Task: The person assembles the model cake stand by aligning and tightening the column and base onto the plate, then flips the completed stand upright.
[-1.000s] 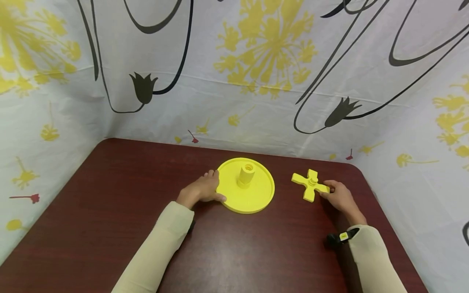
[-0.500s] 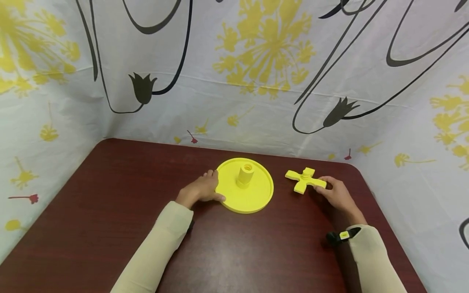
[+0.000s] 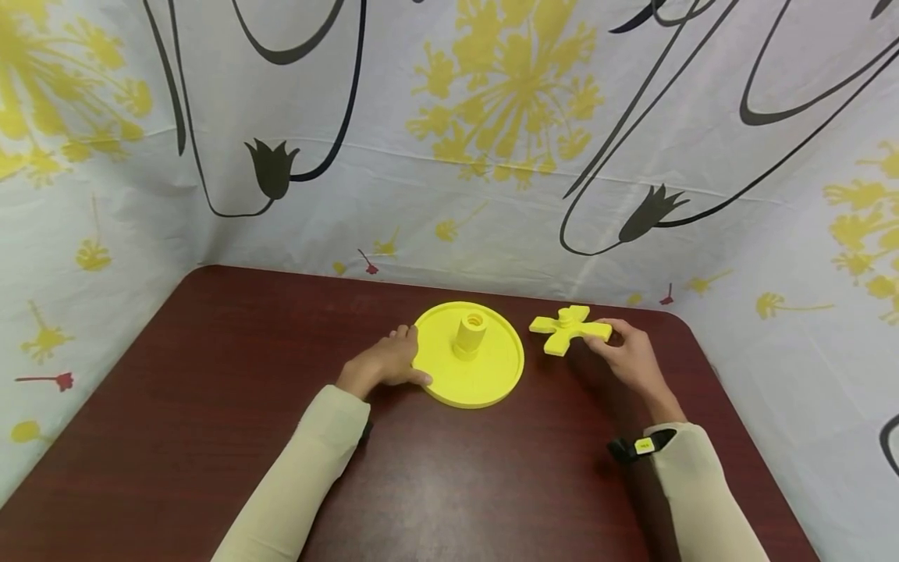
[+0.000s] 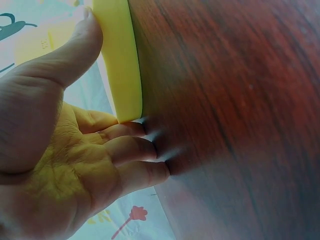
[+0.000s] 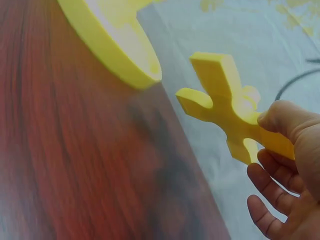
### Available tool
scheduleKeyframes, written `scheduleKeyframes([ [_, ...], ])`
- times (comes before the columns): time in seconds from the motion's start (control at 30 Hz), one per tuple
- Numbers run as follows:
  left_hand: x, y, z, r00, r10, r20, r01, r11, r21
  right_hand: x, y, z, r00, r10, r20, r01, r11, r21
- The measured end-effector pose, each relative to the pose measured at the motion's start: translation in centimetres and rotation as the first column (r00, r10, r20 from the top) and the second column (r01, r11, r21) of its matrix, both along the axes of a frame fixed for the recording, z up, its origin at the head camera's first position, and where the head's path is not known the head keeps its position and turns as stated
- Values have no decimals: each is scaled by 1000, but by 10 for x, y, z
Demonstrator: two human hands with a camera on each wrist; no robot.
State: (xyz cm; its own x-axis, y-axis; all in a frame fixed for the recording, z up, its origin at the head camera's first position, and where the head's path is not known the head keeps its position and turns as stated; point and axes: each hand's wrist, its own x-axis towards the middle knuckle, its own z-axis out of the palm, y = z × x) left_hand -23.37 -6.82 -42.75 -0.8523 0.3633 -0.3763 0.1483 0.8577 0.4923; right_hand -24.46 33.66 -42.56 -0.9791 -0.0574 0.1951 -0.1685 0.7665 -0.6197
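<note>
A yellow round base with a raised rim lies flat on the table, a hollow post standing at its middle. My left hand holds the base's left edge; in the left wrist view the thumb lies along the rim and the fingertips meet the tabletop. Right of the base, my right hand pinches one arm of a yellow cross-shaped piece between thumb and fingers, raised over the table. A short round knob sticks out of the cross's centre, pointing up in the head view.
The dark red-brown wooden table has rounded far corners. A white cloth printed with yellow and grey flowers hangs behind it and along both sides. A black strap circles the right wrist.
My right hand has lifted the cross-shaped piece and carried it left and away from me, nearer the base, tilting it so the knob faces up. The left hand and base stay put.
</note>
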Motion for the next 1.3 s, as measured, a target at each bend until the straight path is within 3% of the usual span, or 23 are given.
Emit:
scheduleKeyframes([
  [0.2,-1,0,-1,1000,-5,1,5,1000,1,-2,-20,10,999,30,-11,-31,995,-96],
  [0.47,0,0,0,1000,3,1,-3,1000,-8,-4,-51,19,996,90,22,-82,966,-244],
  [0.87,0,1,-1,1000,-3,4,3,1000,-1,-8,-83,20,989,144,29,-129,949,-287],
  [1.3,0,0,0,1000,-1,3,1,1000,-3,-3,-120,34,978,188,-94,-210,875,-435],
])
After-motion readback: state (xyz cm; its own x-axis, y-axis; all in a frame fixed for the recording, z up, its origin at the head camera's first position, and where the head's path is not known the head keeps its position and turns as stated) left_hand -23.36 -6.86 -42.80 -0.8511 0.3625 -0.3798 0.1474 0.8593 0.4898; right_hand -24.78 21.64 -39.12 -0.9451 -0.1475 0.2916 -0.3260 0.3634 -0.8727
